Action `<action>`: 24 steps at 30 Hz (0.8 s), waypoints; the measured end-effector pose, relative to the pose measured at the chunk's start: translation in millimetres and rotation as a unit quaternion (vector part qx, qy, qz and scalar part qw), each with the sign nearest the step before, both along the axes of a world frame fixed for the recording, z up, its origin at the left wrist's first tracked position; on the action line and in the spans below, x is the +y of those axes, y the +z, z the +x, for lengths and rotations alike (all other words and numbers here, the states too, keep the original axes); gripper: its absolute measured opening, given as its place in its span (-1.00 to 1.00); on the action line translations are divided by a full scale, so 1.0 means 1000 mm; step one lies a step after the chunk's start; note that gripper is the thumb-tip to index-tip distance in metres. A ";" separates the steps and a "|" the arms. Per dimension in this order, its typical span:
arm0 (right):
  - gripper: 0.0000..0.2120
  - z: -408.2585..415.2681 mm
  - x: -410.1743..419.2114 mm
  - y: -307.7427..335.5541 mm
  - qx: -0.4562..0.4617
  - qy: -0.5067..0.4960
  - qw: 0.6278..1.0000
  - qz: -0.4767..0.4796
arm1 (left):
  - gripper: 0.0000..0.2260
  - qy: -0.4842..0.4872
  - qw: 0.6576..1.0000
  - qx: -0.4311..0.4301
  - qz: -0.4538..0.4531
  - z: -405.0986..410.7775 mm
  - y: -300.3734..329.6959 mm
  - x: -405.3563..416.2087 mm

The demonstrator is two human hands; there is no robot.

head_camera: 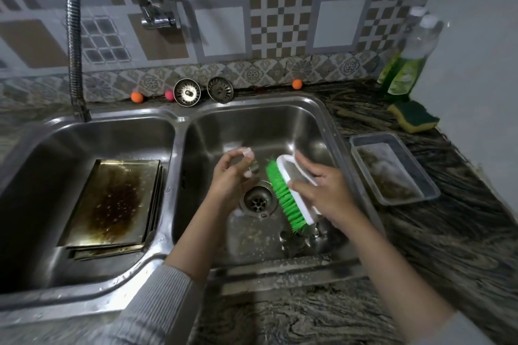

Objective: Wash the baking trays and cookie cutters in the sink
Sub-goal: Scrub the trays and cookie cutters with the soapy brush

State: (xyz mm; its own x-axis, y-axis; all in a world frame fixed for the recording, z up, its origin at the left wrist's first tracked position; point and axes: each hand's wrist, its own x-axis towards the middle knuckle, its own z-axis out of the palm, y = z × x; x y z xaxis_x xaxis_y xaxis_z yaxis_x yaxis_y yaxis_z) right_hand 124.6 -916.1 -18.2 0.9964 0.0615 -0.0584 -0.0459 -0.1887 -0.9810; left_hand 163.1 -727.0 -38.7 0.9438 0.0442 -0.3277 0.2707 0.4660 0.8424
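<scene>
Over the right basin of the sink (316, 109), the left hand (232, 176) pinches a small metal cookie cutter (253, 169) between thumb and fingertips, holding it above the drain (256, 200). The right hand (322, 190) grips the white back of a scrubbing brush (288, 190), its green bristles turned left toward the cutter. That is what the next stroke depends on: the cutter sits just left of the bristles at the far end of the brush, close but seemingly not quite touching, while the brush's long axis runs from far-left to near-right, down toward the near wall of the basin. A short push of the brush to the left, or of the cutter to the right, would likely bring them together. More cutters (297, 238) seem to lie wet on the basin floor near the brush's near end, though they are too blurred to count. The stained baking trays (112, 199) are stacked in the left basin, well apart from both hands, nearer the left one.
</scene>
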 end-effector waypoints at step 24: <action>-0.49 0.016 -0.003 0.004 -0.006 -0.033 0.996 0.080 | -0.80 0.015 0.986 0.151 -0.076 0.003 -0.036 -0.010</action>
State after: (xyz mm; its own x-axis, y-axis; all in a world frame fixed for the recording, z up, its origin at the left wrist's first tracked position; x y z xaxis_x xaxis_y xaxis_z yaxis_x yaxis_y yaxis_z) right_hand 140.3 -919.2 -14.1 0.9991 0.0032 -0.0412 -0.0411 -0.0269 -0.9988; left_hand 166.2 -736.6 -74.2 0.8014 0.0006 -0.5981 0.4818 0.5919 0.6462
